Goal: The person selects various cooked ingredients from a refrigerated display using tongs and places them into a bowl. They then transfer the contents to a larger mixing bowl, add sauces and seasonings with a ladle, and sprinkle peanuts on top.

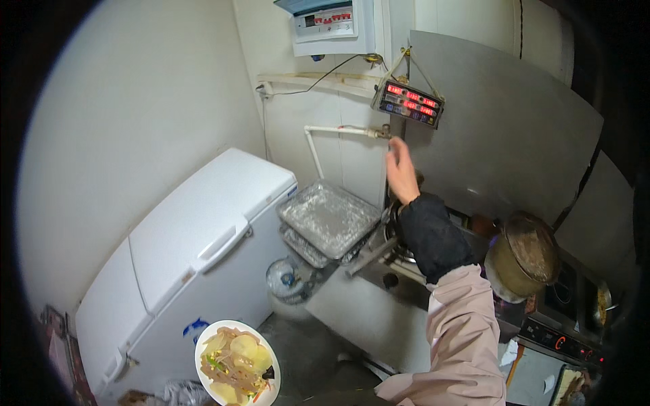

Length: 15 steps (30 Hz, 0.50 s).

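Observation:
My right hand [403, 172] is raised at the end of an outstretched arm, in a pale pink sleeve with a black cuff. Its fingers are extended and slightly blurred, and nothing shows in them. The fingertips come close to a brass valve [386, 132] on a white pipe [342, 129], just below a hanging timer panel [409, 104] with red digits; whether they touch the valve I cannot tell. A white plate [201, 348] tilts at the lower left, carrying sliced potato [245, 348], sprouts and other sliced food. My left hand is out of sight.
A white chest freezer [203, 196] runs along the left. Stacked metal trays [330, 216] sit past a clear water jug [287, 279]. Right of my arm stand a deep pot [525, 260] and a cooker with lit controls [562, 342]. A breaker box [332, 27] hangs above.

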{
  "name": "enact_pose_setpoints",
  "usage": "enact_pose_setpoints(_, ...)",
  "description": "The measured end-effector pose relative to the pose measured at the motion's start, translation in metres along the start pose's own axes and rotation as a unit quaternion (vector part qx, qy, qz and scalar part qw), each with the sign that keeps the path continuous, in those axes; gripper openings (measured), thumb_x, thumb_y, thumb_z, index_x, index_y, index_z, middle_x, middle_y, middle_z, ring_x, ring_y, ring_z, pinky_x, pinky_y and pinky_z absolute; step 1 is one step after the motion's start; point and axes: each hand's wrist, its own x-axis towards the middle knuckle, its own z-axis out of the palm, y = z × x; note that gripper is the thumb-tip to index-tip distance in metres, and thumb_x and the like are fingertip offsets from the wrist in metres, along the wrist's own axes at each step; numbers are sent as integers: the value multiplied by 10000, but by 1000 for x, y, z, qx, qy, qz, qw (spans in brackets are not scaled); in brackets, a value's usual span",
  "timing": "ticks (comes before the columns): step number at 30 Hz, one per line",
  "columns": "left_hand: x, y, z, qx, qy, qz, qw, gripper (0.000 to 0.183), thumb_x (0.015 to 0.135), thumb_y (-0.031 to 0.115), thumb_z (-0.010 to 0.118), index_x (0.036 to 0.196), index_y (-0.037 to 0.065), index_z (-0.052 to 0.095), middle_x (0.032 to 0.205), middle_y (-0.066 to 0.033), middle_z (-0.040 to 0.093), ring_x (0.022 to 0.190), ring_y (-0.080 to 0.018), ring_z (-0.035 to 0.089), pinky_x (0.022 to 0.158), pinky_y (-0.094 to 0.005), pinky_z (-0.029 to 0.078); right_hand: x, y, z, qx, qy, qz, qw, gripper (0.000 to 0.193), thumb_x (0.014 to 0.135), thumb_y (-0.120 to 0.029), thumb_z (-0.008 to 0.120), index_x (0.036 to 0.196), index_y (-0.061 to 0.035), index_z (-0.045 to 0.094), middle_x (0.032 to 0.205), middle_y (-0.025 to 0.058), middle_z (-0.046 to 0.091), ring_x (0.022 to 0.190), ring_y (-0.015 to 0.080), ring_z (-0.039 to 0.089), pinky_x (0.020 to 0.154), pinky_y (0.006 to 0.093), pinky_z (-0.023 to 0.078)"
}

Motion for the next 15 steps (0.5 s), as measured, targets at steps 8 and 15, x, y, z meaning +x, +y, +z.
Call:
enact_pose_setpoints(8,189,20,90,6,-4,-79,997,607,764,174,547,1300,-54,379,1276,-196,472,1142,-314,473,1005,-406,366,147,121,62,-85,168,71,980,556,848,-102,458,1353,16,257,1323,237,397,1210,392,383,1018,424,310)
enact_pose_setpoints(15,311,22,146,52,-65,-153,985,611,764,178,547,1302,-56,377,1278,-199,467,1145,-318,469,1007,-410,361,155,135,82,-382,123,68,914,542,724,-103,493,1240,39,407,1095,179,531,987,333,527,805,447,414)
